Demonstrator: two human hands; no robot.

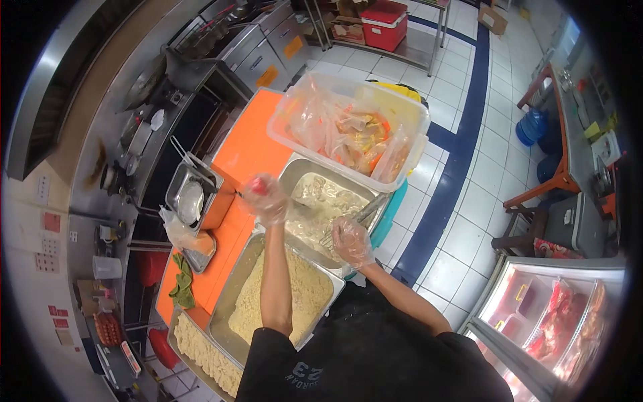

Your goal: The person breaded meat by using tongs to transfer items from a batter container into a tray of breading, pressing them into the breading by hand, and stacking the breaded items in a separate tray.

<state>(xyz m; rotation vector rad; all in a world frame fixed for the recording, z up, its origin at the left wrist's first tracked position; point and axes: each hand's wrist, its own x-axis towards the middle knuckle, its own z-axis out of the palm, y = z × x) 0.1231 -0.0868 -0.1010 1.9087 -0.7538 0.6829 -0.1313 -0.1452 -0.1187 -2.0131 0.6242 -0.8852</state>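
My left hand, in a clear plastic glove, is closed around a blurred red object above the left edge of a steel pan. That pan holds pieces in a pale, wet batter. My right hand, also gloved, is curled at the pan's near right side, against the wires of what looks like a whisk; its grip is partly hidden. A grey handle leans over the pan's right rim. Beneath my left forearm lies a deep steel pan of pale yellow breading.
A translucent plastic tub with bagged food stands beyond the batter pan. On the orange table are a steel container, a small tray, a green cloth and another breading pan. An open-fronted lit freezer is at right.
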